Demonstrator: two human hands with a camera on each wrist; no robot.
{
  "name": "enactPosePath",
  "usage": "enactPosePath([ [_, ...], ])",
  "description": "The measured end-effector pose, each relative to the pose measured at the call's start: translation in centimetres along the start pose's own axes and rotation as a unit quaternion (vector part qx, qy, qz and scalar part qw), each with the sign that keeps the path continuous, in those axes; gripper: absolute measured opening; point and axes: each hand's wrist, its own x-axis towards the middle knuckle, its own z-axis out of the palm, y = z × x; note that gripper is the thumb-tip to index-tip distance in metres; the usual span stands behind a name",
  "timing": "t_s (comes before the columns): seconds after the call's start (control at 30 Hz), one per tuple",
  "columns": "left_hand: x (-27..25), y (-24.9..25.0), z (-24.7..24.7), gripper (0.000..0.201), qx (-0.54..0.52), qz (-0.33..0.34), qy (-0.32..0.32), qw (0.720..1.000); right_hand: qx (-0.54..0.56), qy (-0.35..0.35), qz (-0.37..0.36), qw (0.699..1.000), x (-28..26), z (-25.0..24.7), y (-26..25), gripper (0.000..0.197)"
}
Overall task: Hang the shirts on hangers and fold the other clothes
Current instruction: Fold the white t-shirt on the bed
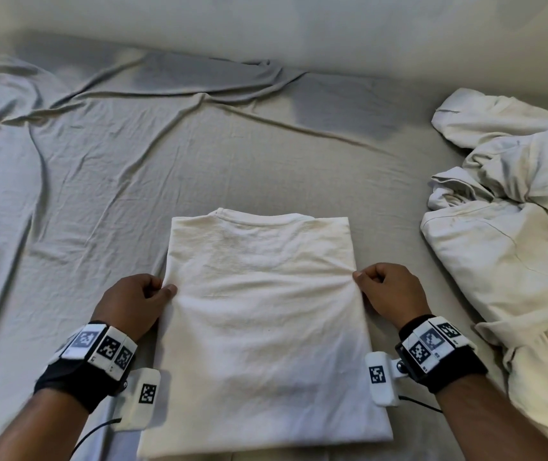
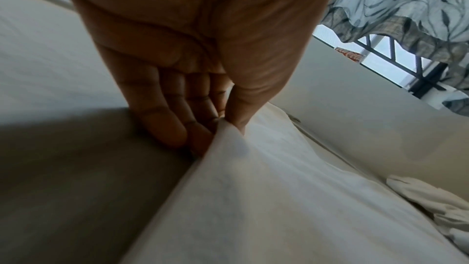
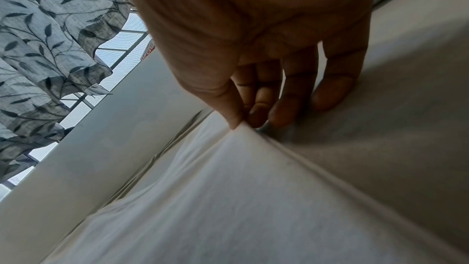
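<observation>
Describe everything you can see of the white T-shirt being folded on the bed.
The white T-shirt looks like soft cotton knit. It lies flat on the grey bedsheet, sleeves tucked in to make a long rectangle, ribbed collar at the far end. The left hand and right hand pinch its side edges about midway, lifting slight creases.

Left hand (image 2: 193,51): seen from the wrist, palm side, thumb and fingers (image 2: 167,125) pinching a raised edge of cloth.
White T-shirt (image 2: 253,198): edge lifted into a ridge at the pinch.
Bed sheet (image 2: 76,188): shadowed under the hand.
Crumpled white clothes (image 2: 436,206): lower right.
Leaf-patterned curtain (image 2: 406,3): upper right, above a window (image 2: 396,61).
</observation>
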Motion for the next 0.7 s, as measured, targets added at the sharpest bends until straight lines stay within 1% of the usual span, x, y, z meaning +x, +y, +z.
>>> enactPosePath([
  [0.07, 0.0, 0.7, 0.1, 0.026, 0.039, 0.005, 0.01, 0.999, 0.01, -0.003, 0.006, 1.0, 0.1, 0.0, -0.1, 0.024],
  [0.1, 0.0, 1.0, 0.1, 0.028, 0.042, 0.003, 0.008, 0.999, 0.017, -0.007, 0.01, 1.0, 0.1, 0.0, -0.1, 0.029],
  [0.17, 0.2, 1.3, 0.1, 0.033, 0.014, -0.001, 0.005, 1.0, 0.034, -0.013, 0.017, 0.999, 0.2, -0.1, -0.4, 0.044],
  [0.2, 0.4, 1.3, 0.0, 0.034, -0.01, -0.001, 0.006, 1.0, 0.046, -0.013, 0.018, 0.999, 0.2, 0.0, -0.6, 0.047],
  [0.27, 0.8, 1.6, 0.2, 0.029, -0.049, 0.013, 0.02, 0.999, 0.075, -0.011, 0.02, 0.997, 0.5, 0.3, -0.7, 0.043],
  [0.33, 0.9, 2.3, 0.4, 0.014, -0.084, 0.032, 0.045, 0.995, 0.096, -0.009, 0.02, 0.995, 0.8, 0.7, -0.8, 0.032],
  [0.37, 1.0, 2.5, 0.6, 0.013, -0.107, 0.036, 0.055, 0.992, 0.1, -0.006, 0.019, 0.995, 1.0, 0.8, -0.9, 0.027],
  [0.43, 1.2, 2.8, 1.0, 0.028, -0.145, 0.044, 0.077, 0.986, 0.095, 0.007, 0.013, 0.995, 1.4, 0.7, -1.0, 0.019],
  [0.47, 1.3, 2.9, 1.1, 0.031, -0.145, 0.049, 0.093, 0.984, 0.091, 0.018, 0.012, 0.996, 1.4, 0.7, -1.1, 0.018],
  [0.57, 1.2, 3.4, 1.5, 0.034, -0.133, 0.062, 0.13, 0.981, 0.074, 0.048, 0.01, 0.996, 1.4, 0.7, -1.2, 0.017],
  [0.7, 0.8, 4.0, 1.7, 0.039, -0.115, 0.06, 0.141, 0.982, 0.055, 0.059, 0.004, 0.997, 1.0, 0.9, -1.5, 0.016],
])
